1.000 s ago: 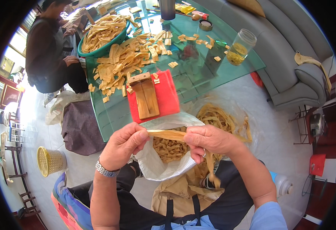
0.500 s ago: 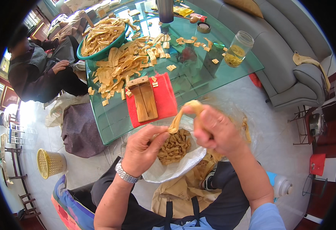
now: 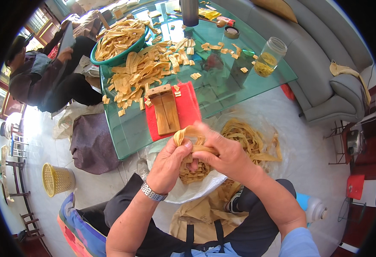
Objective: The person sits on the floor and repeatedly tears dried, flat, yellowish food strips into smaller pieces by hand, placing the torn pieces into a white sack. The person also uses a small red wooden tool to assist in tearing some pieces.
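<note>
A long, pliable pale-yellow strip (image 3: 182, 134), perhaps a dried food, is bent into a loop between my two hands. My left hand (image 3: 167, 165) pinches one side of it between thumb and fingers. The other side is gripped by my right hand (image 3: 231, 159), whose fingertips are somewhat blurred. Right below them stands an open white sack (image 3: 215, 185) holding many short tan pieces (image 3: 192, 174). Beyond my right hand, more long strips (image 3: 245, 133) lie in a clear plastic bag. On the table's near corner, a wooden block with a groove (image 3: 166, 112) rests on a red cloth (image 3: 190, 103).
The glass table (image 3: 123, 139) bears heaped flat strips (image 3: 132, 77), a green basin (image 3: 121, 58) full of them, and a glass jar (image 3: 269, 58). A person (image 3: 46, 81) sits at the left. A yellow basket (image 3: 58, 180) and dark sack (image 3: 93, 143) stand on the floor. A grey sofa (image 3: 325, 85) is at right.
The strip, stretched between my hands before, is now curled into a loop. My right hand has come lower and nearer my left. The person at left now holds up a flat, thin object.
</note>
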Tool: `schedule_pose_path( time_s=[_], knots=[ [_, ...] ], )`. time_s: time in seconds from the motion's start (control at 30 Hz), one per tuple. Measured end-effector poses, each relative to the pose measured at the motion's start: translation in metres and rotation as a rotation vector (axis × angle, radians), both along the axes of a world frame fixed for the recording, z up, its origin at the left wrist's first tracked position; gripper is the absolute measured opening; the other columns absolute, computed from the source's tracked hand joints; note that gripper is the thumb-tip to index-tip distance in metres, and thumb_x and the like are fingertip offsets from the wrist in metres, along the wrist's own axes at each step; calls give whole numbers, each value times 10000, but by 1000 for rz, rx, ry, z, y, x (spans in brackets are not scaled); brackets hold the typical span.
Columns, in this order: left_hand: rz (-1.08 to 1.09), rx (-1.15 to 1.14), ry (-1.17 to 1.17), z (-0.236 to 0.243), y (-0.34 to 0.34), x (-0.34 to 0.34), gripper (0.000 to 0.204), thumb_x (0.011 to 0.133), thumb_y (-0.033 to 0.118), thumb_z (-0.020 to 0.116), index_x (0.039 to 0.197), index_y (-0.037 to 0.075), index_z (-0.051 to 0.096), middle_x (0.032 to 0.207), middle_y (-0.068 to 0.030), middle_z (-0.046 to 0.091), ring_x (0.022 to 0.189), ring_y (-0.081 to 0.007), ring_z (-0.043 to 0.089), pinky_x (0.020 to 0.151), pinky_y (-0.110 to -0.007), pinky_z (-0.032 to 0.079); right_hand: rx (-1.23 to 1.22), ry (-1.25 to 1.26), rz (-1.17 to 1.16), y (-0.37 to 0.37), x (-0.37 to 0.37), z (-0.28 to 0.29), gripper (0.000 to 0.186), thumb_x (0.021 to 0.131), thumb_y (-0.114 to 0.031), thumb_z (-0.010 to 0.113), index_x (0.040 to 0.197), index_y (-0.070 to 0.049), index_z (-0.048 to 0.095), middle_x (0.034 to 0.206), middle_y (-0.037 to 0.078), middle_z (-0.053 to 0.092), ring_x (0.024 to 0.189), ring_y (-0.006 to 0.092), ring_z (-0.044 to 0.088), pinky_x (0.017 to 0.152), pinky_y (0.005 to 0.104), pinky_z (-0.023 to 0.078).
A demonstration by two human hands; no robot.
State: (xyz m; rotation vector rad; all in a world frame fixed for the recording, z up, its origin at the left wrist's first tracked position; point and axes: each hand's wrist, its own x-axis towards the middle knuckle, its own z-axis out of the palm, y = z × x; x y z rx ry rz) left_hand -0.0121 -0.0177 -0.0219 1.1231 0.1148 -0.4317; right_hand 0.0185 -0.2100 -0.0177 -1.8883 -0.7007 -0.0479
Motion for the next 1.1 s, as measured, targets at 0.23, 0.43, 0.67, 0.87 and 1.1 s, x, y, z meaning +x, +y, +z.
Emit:
schedule_pose_path(
  time_s=[0.23, 0.43, 0.67, 0.87, 1.1],
  knots=[
    [-258, 11, 15, 12, 17, 1, 283, 1046, 147, 448, 1291, 16, 502, 932, -122, 660, 765, -181, 668, 714, -285, 540, 264, 1103, 299, -4, 7, -3, 348, 1005, -207, 637, 1293, -37, 538, 839, 25, 680, 595, 56, 539, 499, 223, 423],
    [-111, -221, 104, 21, 14, -6, 282, 993, 52, 505, 1272, 12, 496, 915, -204, 691, 699, -242, 700, 637, -316, 568, 327, 786, 118, 9, 1, -22, 216, 1002, -184, 625, 1126, -24, 548, 891, 41, 687, 833, 70, 636, 702, 249, 515],
    [-45, -89, 171, 12, 22, 1, 191, 1024, 122, 563, 1174, 19, 505, 807, -120, 709, 630, -186, 693, 591, -272, 568, -230, 70, 85, 5, -5, -17, 234, 901, -112, 704, 1031, -38, 524, 831, 102, 696, 724, 235, 710, 629, 339, 552],
    [-43, -31, 250, 10, 22, 4, 167, 1024, 194, 610, 1053, 41, 549, 698, -60, 679, 529, -141, 644, 520, -237, 539, -150, -361, 15, 11, -3, -21, 318, 841, -180, 777, 904, -61, 488, 675, 101, 600, 624, 301, 656, 523, 377, 508],
    [-8, 481, -195, -2, 18, -2, 198, 951, 190, 725, 1014, 59, 590, 842, -29, 617, 725, -132, 600, 704, -246, 501, -74, 94, -79, 11, -9, -13, 274, 886, -187, 754, 877, -55, 515, 651, 89, 592, 580, 179, 614, 523, 342, 475]
  ],
)
